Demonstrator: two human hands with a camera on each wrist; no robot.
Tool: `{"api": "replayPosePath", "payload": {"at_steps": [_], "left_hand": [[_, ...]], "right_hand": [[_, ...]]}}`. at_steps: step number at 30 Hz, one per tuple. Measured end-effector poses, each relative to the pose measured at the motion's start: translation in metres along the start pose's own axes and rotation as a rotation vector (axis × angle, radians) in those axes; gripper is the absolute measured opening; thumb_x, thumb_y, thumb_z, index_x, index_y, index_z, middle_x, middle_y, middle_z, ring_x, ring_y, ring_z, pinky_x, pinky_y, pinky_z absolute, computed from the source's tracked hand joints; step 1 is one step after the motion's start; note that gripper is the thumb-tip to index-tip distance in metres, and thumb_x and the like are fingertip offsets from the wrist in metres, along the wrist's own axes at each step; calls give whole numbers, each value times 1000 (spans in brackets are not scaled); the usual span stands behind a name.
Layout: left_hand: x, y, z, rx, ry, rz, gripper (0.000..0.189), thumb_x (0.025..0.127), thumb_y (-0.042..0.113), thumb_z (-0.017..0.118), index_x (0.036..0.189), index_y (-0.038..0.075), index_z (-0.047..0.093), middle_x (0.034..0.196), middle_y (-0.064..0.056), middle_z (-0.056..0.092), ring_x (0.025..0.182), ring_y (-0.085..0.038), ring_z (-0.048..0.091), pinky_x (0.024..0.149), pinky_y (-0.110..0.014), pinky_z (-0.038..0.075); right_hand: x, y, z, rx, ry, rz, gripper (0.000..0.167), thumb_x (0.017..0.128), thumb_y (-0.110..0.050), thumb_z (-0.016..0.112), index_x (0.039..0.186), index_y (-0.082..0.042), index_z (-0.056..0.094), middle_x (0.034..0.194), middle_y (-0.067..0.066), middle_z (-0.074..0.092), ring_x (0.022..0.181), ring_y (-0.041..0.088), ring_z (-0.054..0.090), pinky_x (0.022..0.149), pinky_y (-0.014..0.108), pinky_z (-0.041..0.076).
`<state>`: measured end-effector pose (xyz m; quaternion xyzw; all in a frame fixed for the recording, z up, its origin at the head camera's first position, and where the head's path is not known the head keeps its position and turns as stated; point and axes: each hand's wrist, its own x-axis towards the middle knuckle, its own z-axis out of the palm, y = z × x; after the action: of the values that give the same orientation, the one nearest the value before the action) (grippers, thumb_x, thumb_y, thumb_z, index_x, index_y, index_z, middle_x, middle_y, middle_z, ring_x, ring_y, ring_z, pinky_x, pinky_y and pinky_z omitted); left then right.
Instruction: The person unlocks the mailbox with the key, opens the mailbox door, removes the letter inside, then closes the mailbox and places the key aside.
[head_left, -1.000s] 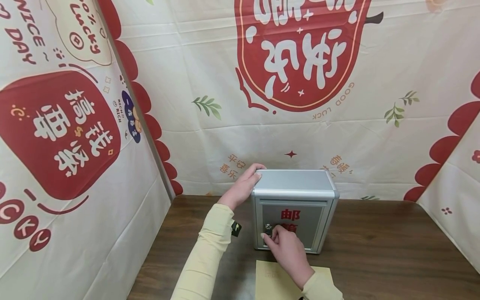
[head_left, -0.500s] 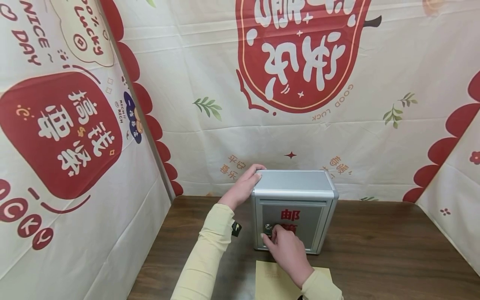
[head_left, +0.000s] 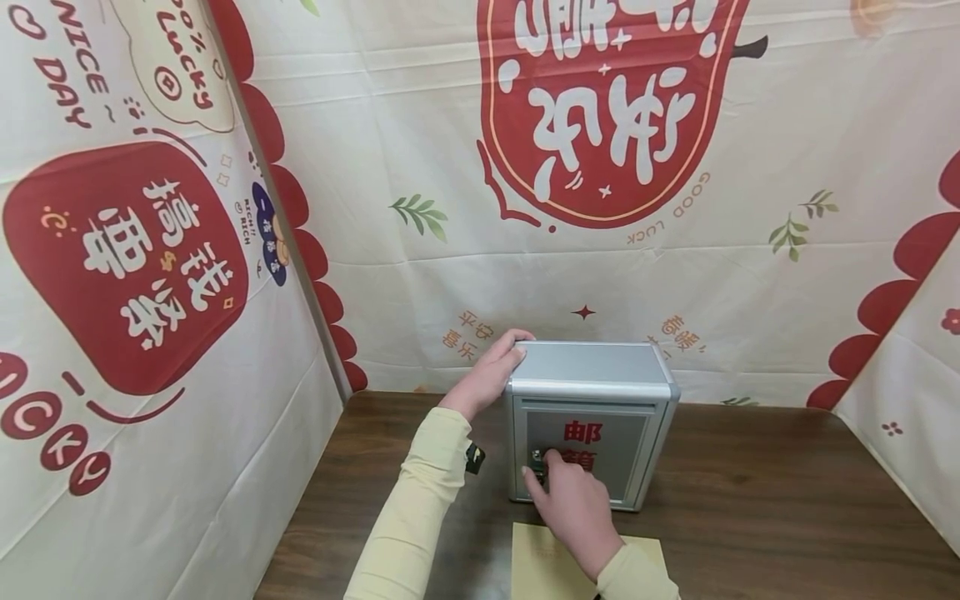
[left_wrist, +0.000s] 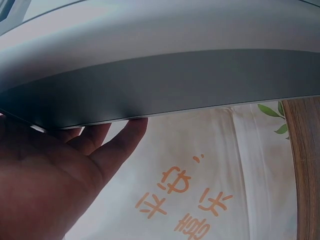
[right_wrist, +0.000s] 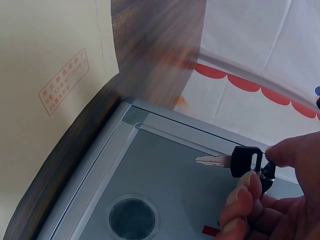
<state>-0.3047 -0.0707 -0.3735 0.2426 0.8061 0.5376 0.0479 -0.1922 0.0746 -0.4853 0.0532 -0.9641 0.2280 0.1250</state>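
Note:
A grey metal mailbox [head_left: 592,367] with red characters on its front stands upright on the table. My left hand [head_left: 491,375] grips its upper left edge; in the left wrist view the fingers [left_wrist: 120,145] reach behind the rear edge. At the lock [head_left: 537,458], left of the red characters, is my right hand [head_left: 573,504]. Its thumb and fingers pinch a black-headed key [right_wrist: 267,175] in the right wrist view, its blade hidden. A second black-headed key [right_wrist: 242,162] hangs beside it, blade exposed.
A yellow paper envelope [head_left: 543,554] with small red print lies before the mailbox, partly under my right forearm. The brown wooden table [head_left: 750,492] extends to both sides. Printed white cloth [head_left: 360,183] hangs behind and at the sides.
My right thumb and fingers shift slightly at the lock. The left hand keeps its hold, and the mailbox stays put; the head view has moved a little.

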Motion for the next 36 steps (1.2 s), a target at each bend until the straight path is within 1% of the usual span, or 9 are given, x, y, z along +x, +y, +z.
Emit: {"api": "replayPosePath", "payload": {"at_steps": [4,8,12,16,19,24,28,33,36], "left_hand": [[-1,1,-1,-3,-3,7,33,104,28,35,131,15,46,124,-4,51,117,-19,46,99,-44,34],[0,1,-2,-7,-18,-2,33,104,26,35,133,15,45,126,-6,51,118,-20,45,99,-45,34],[-7,19,-5,-9,-37,-26,34,105,21,34,135,9,43,128,-10,49,119,-23,45,99,-45,34],[-8,17,-5,3,-25,-13,32,104,24,34,132,13,45,127,-6,50,120,-20,44,100,-45,34],[-1,0,-2,-1,-8,-2,30,104,30,35,130,20,47,124,-1,50,118,-18,45,99,-45,34],[-2,1,-1,-17,-7,-3,29,104,29,35,129,19,47,123,-2,51,116,-18,46,99,-44,34],[-1,1,-1,-13,-9,10,31,104,28,34,131,16,46,122,-3,51,116,-18,46,99,-44,34],[-2,2,-1,-14,-15,-3,29,104,29,34,129,21,46,122,-1,50,115,-18,46,98,-44,35],[-2,1,-1,-11,-13,-9,29,104,29,35,129,22,46,123,0,50,116,-17,45,98,-44,35]], "right_hand": [[-1,0,1,-9,19,-10,36,87,-41,65,96,-6,64,57,-1,53,46,17,52,39,38,37],[-6,-1,3,-9,22,-27,31,85,-42,65,81,-12,60,52,-5,45,44,15,47,38,37,35],[-11,-1,4,3,25,-38,31,85,-42,65,74,-15,53,50,-6,42,43,15,46,38,37,34],[-13,1,3,10,29,-33,30,86,-40,65,77,-13,55,50,-5,42,43,14,45,38,36,33],[-14,1,1,14,16,-28,30,86,-40,65,80,-12,58,50,-5,42,42,13,43,38,34,33],[-18,3,-1,38,21,-30,29,86,-37,66,87,-9,61,50,-6,43,42,10,41,37,32,32],[-21,8,0,89,56,-47,21,85,-27,67,84,-8,58,50,-9,41,42,7,38,38,29,31],[-27,19,-1,131,76,-69,12,80,-13,68,83,-8,58,56,-9,46,46,5,41,41,26,34],[-30,27,-3,128,67,-87,13,78,-10,70,78,-11,57,57,-9,46,48,5,40,43,25,35]]}}
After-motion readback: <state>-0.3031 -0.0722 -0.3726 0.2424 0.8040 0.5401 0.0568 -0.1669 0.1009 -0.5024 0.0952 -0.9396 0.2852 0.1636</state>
